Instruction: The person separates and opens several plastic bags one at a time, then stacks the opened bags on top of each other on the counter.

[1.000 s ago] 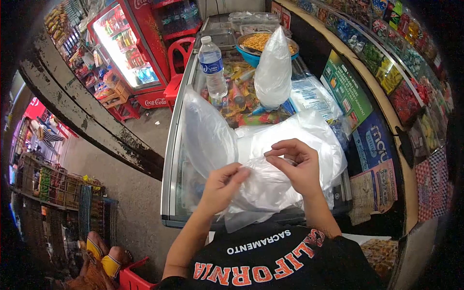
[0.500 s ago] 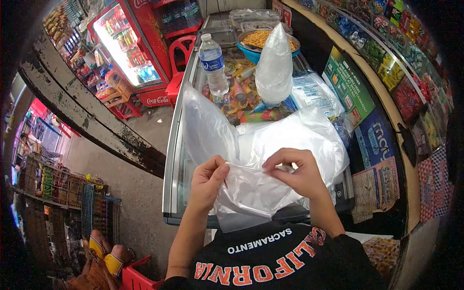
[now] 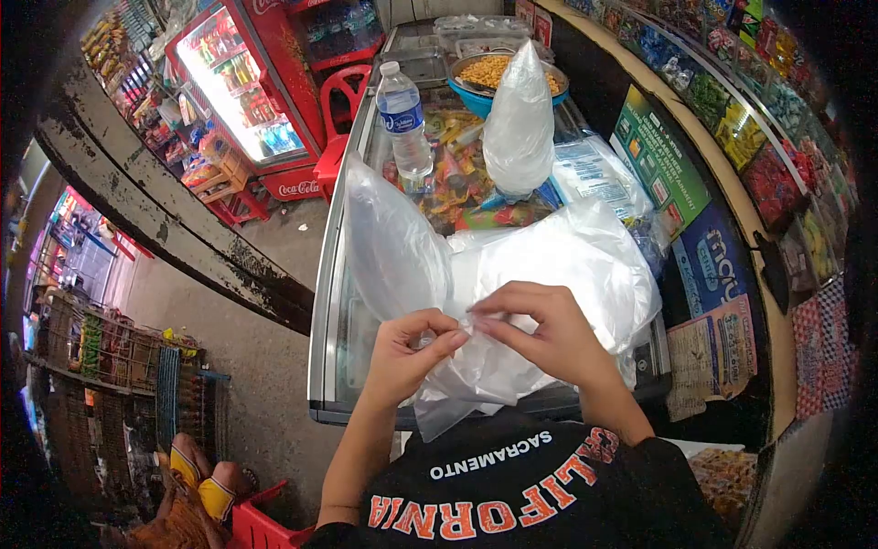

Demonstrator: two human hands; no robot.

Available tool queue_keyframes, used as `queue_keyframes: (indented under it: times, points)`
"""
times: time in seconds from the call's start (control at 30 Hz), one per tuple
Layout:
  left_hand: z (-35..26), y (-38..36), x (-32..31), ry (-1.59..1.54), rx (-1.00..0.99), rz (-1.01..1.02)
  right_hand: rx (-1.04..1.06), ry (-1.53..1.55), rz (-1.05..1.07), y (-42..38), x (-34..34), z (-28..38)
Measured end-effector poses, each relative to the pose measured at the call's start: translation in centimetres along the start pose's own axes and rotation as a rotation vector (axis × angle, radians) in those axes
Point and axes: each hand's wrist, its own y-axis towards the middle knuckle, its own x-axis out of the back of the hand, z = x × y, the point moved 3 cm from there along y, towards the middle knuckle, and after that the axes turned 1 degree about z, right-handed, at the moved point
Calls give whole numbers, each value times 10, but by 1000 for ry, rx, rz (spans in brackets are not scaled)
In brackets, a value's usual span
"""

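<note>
Both hands meet over the front of a glass-topped case [image 3: 327, 348]. My left hand [image 3: 416, 352] pinches the edge of a clear plastic bag [image 3: 466, 377], thumb against fingers. Close beside it, my right hand [image 3: 540, 329] grips the same bag's edge between thumb and fingertips. The bag hangs crumpled beneath my hands, toward my shirt. Behind them lies a pile of white plastic bags [image 3: 567, 252]. To the left, another translucent plastic bag [image 3: 393, 238] stands up from the pile. A cone-shaped plastic-wrapped bundle [image 3: 519, 128] stands upright farther back.
A water bottle [image 3: 401, 123] stands at the case's left side. Behind the bundle sits a blue basin [image 3: 476, 102] of brownish food. Snack packs [image 3: 759, 137] line the right wall. A red drinks fridge [image 3: 274, 91] and red chair [image 3: 343, 119] are back left; a seated person [image 3: 197, 476] is lower left.
My hands have come together, the left moving right and the right shifting slightly left. The bag's edge, stretched between them before, is now gathered at the fingertips.
</note>
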Motion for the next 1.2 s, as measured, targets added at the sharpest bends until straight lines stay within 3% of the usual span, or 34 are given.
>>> queue_keyframes:
  times: [0.07, 0.1, 0.13, 0.17, 0.27, 0.3, 0.4, 0.43, 0.47, 0.53, 0.7, 0.77, 0.97, 1.2]
  points:
    - [3, -1, -2, -24, 30, -14, -217, 167, 7, 0, -4, -5]
    - [-2, -2, -3, 141, -197, -177, -190, 213, -124, 0, -7, -9]
    - [-7, -6, -4, 306, -423, -339, -191, 215, -121, 1, -8, -8]
    - [-20, -9, -10, 709, -594, -360, -244, 252, -157, 1, -8, -9]
    - [-11, -5, -28, 781, -617, -255, -282, 314, -217, 0, -12, -13]
    - [-11, -6, -26, 780, -617, -255, -286, 307, -203, 0, -11, -11]
    - [-5, 1, -16, 430, -262, -118, -298, 330, -211, -3, -10, -21]
    - [-9, 0, -12, 260, -185, -231, -306, 363, -223, -5, -9, -25]
    - [-12, 0, -9, 259, -184, -229, -307, 363, -225, -6, -9, -24]
    - [-9, 1, 1, -160, 48, -226, -280, 550, -242, -5, -7, -23]
    - [-12, 0, 1, -208, -9, -263, -205, 488, -134, -1, -7, -19]
    - [-16, -2, 0, -188, -5, -220, -291, 454, -114, -2, -6, -15]
    - [-19, -7, 1, -27, -98, -218, -263, 176, -177, -2, 0, -11]
    - [-17, -10, 8, -14, -162, -330, -155, 338, -190, -3, 0, -12]
